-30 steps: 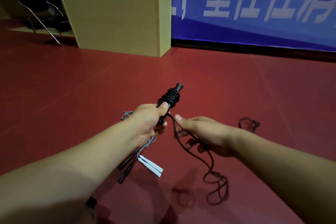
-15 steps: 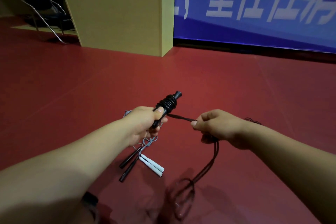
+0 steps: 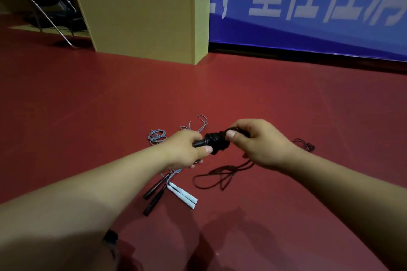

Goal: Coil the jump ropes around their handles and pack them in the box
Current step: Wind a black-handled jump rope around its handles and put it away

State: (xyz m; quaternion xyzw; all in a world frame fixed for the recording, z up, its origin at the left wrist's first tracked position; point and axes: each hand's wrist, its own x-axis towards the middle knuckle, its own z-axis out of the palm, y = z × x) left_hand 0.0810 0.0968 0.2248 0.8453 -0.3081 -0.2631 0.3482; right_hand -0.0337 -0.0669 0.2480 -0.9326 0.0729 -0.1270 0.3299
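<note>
My left hand (image 3: 186, 153) grips the black jump rope handles (image 3: 199, 143), which lie nearly level with black cord wound thickly around their far end (image 3: 214, 141). My right hand (image 3: 257, 141) pinches the black cord right at that winding, between thumb and fingers. The loose rest of the black cord (image 3: 222, 177) trails from under my right hand in loops on the red floor. A grey-blue rope (image 3: 157, 135) lies tangled on the floor behind my left hand, its two white handles (image 3: 182, 196) beside two dark handles (image 3: 155, 196) below my left wrist.
A tall tan wooden box (image 3: 143, 20) stands on the floor at the back, left of centre. A folding chair (image 3: 46, 4) is at the far left. A blue banner (image 3: 308, 6) covers the back wall. A small black cord loop (image 3: 305, 144) lies to the right.
My right hand has swung from the right side in to the winding, bringing the cord over the handles. The handles have tipped from pointing up-right to nearly level. The loose cord has shifted right.
</note>
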